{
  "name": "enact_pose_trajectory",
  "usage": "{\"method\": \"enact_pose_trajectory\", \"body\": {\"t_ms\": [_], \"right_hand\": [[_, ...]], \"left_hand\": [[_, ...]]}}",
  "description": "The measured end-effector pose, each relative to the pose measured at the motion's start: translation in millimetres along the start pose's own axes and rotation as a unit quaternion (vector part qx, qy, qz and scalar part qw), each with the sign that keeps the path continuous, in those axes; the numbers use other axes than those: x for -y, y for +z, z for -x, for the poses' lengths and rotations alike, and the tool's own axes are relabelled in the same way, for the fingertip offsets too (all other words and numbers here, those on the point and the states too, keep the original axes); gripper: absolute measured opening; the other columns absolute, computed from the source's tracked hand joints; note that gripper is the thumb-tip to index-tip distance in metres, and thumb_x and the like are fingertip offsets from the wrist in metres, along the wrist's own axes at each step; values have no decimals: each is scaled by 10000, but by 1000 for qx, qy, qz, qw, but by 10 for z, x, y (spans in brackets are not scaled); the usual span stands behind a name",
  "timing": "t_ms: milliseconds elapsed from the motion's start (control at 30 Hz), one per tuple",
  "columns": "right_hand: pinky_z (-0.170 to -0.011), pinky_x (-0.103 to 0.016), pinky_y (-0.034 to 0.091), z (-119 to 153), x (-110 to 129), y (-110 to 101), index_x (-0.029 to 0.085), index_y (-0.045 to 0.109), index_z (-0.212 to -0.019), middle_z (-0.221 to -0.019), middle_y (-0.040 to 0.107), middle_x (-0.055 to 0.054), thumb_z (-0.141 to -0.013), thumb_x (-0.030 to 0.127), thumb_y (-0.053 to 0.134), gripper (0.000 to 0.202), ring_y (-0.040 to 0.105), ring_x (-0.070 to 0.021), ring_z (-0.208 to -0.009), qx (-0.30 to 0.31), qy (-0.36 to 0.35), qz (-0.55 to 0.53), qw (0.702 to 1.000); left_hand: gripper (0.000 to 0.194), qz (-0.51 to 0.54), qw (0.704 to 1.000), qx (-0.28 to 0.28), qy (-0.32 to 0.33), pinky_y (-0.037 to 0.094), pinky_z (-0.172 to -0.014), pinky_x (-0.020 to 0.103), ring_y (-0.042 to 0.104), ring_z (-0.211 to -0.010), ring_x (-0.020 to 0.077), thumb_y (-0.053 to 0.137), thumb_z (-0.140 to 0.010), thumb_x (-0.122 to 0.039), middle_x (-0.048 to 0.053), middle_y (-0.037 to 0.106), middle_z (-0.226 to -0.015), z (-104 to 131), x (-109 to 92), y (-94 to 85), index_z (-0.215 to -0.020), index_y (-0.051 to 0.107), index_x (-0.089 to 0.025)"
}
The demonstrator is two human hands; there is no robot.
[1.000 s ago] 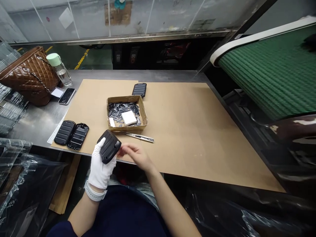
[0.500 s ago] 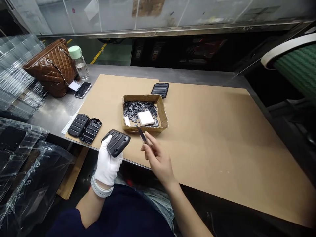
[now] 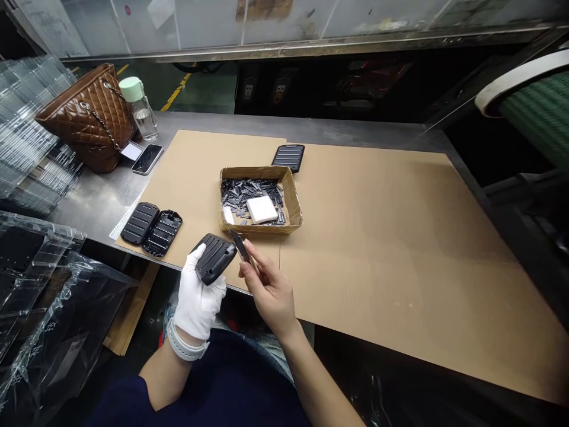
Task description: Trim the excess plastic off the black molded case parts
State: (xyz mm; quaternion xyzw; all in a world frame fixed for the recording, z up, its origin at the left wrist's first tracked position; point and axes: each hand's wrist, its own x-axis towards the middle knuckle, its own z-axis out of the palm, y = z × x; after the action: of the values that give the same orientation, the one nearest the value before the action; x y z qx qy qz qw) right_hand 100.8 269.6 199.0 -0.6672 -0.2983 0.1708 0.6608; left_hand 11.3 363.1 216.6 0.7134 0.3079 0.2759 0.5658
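Observation:
My left hand (image 3: pixel 198 302), in a white glove, is closed around a black ribbed plastic housing (image 3: pixel 215 258) just off the table's front edge. Bare, my right hand (image 3: pixel 272 295) grips a slim utility knife (image 3: pixel 240 245) between thumb and fingers. Its dark pointed tip is up near the housing's right end; whether they touch I cannot tell. Behind both hands stands a cardboard box (image 3: pixel 294 201) with many small black pieces (image 3: pixel 244 193) and a white block (image 3: pixel 262 210) in it.
Two similar black shells (image 3: pixel 162 232) lie at the left front of the cardboard sheet (image 3: pixel 377 249), and another black housing (image 3: pixel 288 156) lies behind the box. A phone (image 3: pixel 147 159), a bottle (image 3: pixel 141 112) and a brown bag (image 3: pixel 91 118) are at back left.
My right hand has moved left with the knife, from in front of the box to beside the housing. My left hand still holds the housing, slightly shifted.

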Motion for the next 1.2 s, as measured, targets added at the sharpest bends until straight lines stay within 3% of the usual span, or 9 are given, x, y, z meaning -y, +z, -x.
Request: {"method": "enact_pose_trajectory", "body": {"t_ms": [167,400,667,867,1067,1200], "right_hand": [[-733,-352,608,10,-38,32,278,630,-1220,-1050,718,-48,-871,294,585,352,699,-189,-815,-9,-11,-6,1000],[-787,-334,615,17,-88,46,333,618,-1228,-1144,706,-18,-867,183,598,392,707,-197,-943,-25,-67,-16,997],[-850,-325,593,77,-168,103,366,570,-1276,-1190,688,-10,-877,117,577,470,693,-194,-1004,-6,-145,8,989],[-646,-238,575,114,-159,181,360,491,-1353,-983,732,-25,-883,84,554,548,705,-155,-780,15,-217,46,975],[-585,-239,524,110,-102,188,307,429,-1401,-812,695,-34,-912,97,500,537,644,-144,-656,43,-281,99,954],[-532,-220,467,111,-80,176,266,452,-1379,-738,656,-22,-911,86,482,502,582,-126,-582,69,-319,166,930]], "left_hand": [[410,84,996,-8,-27,509,-939,355,653,-1028,240,650,-810,-293,125,666,-1146,31,-33,29,-1186,575,-149],[397,51,998,-18,-21,487,-964,353,646,-1043,238,620,-815,-220,136,659,-1155,40,-100,36,-1201,577,-132],[334,40,999,-14,-14,496,-955,362,651,-1041,239,578,-853,-270,151,667,-1146,33,-134,28,-1151,574,-119],[386,74,997,-21,-27,514,-930,369,655,-1045,263,627,-811,-353,165,676,-1142,52,-133,14,-1116,577,-121],[335,116,989,-43,-77,527,-911,340,672,-986,238,662,-760,-267,116,699,-1089,38,-224,6,-1069,598,-155],[205,173,975,-70,-124,546,-883,332,683,-912,205,586,-819,-327,66,711,-991,0,-70,19,-970,634,-198]]}}
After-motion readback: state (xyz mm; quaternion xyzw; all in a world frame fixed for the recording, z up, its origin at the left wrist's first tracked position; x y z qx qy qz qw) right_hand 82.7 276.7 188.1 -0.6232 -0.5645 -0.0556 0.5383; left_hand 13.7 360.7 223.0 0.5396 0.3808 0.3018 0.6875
